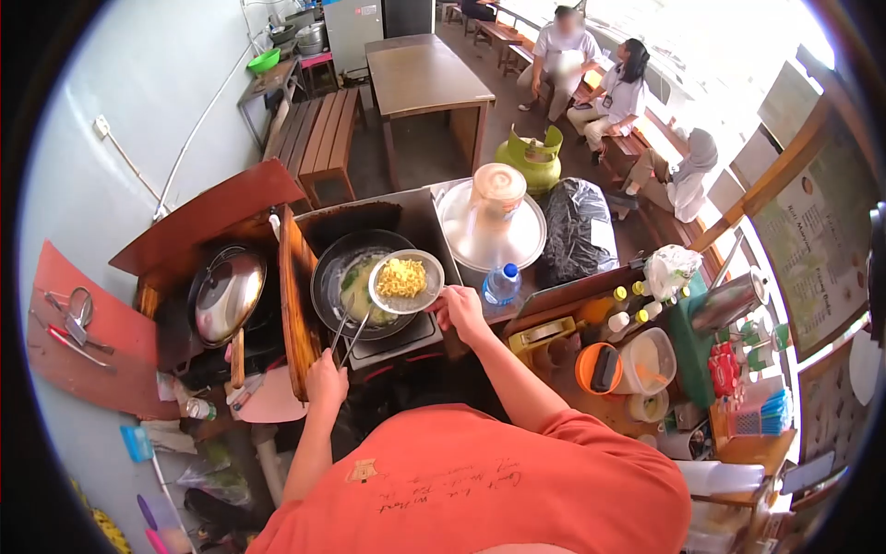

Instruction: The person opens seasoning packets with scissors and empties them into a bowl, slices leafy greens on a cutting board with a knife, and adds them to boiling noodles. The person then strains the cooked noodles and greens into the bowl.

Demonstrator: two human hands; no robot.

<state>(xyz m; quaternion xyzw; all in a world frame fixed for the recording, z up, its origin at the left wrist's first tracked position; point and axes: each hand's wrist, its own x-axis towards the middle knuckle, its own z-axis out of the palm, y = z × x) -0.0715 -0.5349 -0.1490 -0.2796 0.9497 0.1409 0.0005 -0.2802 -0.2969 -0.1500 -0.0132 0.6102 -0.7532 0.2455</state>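
Note:
My right hand (463,314) grips the handle of a round strainer (431,269) above the right side of a dark wok (323,275). Yellow noodles (401,278) lie heaped in the strainer. In my left hand (327,379) is a pair of metal tongs (349,343), its arms apart and pointing toward the wok and the strainer's lower edge. Cloudy liquid with some green leaves (354,273) shows in the wok, partly hidden by the strainer. Under the wok is a gas stove (395,343).
A lidded pan (228,294) stands on the left burner behind a wooden divider (297,309). To the right are a blue-capped bottle (501,285), a large round lid (452,231) and several tubs and sauce bottles. A green gas cylinder (532,159) stands beyond; several people sit on benches.

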